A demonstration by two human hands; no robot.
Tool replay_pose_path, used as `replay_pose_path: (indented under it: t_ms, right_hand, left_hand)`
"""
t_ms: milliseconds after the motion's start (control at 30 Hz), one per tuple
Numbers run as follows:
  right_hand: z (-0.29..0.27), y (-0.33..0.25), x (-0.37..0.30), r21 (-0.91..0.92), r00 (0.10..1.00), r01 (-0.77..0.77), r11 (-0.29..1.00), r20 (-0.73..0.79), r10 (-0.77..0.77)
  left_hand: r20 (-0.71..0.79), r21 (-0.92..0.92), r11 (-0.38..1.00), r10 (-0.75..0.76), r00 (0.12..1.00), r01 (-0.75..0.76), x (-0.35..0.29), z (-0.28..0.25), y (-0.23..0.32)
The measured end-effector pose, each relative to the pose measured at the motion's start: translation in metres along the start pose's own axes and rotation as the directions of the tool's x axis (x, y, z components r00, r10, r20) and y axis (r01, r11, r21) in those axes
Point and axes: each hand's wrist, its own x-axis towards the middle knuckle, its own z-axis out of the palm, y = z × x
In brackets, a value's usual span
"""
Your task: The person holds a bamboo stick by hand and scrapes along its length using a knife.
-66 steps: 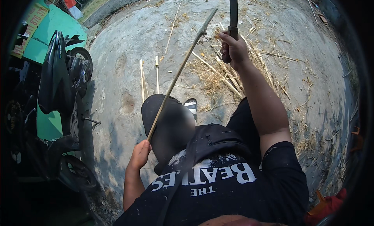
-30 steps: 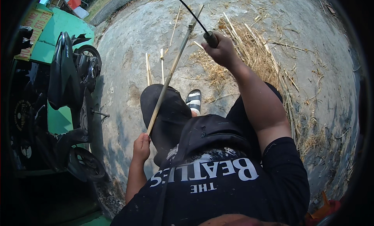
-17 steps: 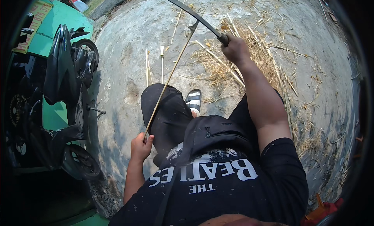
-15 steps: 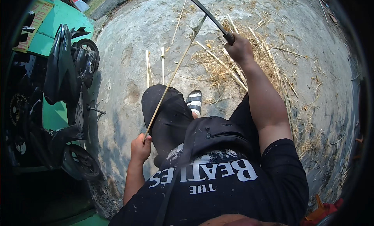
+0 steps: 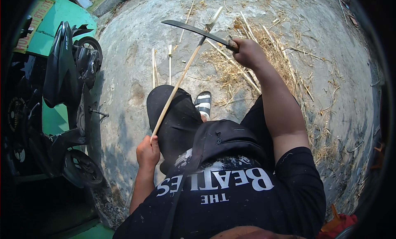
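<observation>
first, the stick: long, thin and pale, it slanted forward from the left hand, passed over the left knee and ended in a whitish tip above the grey ground.
knife: its dark, curved blade crossed the stick near the far end, point toward the left — whether the edge had bitten in could not be told.
left hand: fingers closed round the near end of the stick, thumb on top, beside the left thigh.
right hand: fingers wrapped in a fist round the knife's handle, arm stretched forward.
sandal: striped black and white, it showed just right of the left knee.
bag: black and zipped, it lay across the person's front, over a black shirt with pale print.
ground: a few pale strips lay beyond the left knee; dry shavings and longer slats spread ahead of the right knee.
far left: a dark motorbike stood beside a green panel — well apart from both hands.
</observation>
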Motion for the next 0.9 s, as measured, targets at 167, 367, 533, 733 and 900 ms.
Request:
replay_pose_path:
  t_ms: [167, 367, 533, 733, 900]
  right_hand:
    - [0.005, -0.036, -0.018, -0.108, 0.96, 0.278, 0.954, 0.07, -0.272]
    - [0.009, 0.002, 0.006, 0.052, 0.999, -0.046, 0.998, 0.0, 0.046]
    - [0.011, 0.002, 0.0, -0.02, 0.999, -0.031, 0.999, -0.016, 0.03]
    - [0.01, -0.044, -0.021, -0.179, 0.921, 0.388, 0.904, 0.096, -0.377]
    - [0.009, 0.011, 0.009, 0.013, 0.99, -0.138, 0.99, 0.013, 0.138]
  left_hand:
    - [-0.032, 0.056, 0.998, 0.036, 0.999, -0.035, -0.002, -0.003, 0.001]
    - [-0.077, 0.071, 0.996, 0.062, 0.995, -0.056, 0.001, 0.011, -0.004]
    - [-0.019, 0.105, 0.994, 0.018, 1.0, -0.016, 0.002, 0.003, -0.002]
    - [-0.083, 0.06, 0.998, 0.035, 0.996, -0.03, -0.002, 0.011, 0.001]
    - [-0.149, 0.041, 0.993, 0.112, 0.982, -0.107, 0.005, 0.011, 0.002]
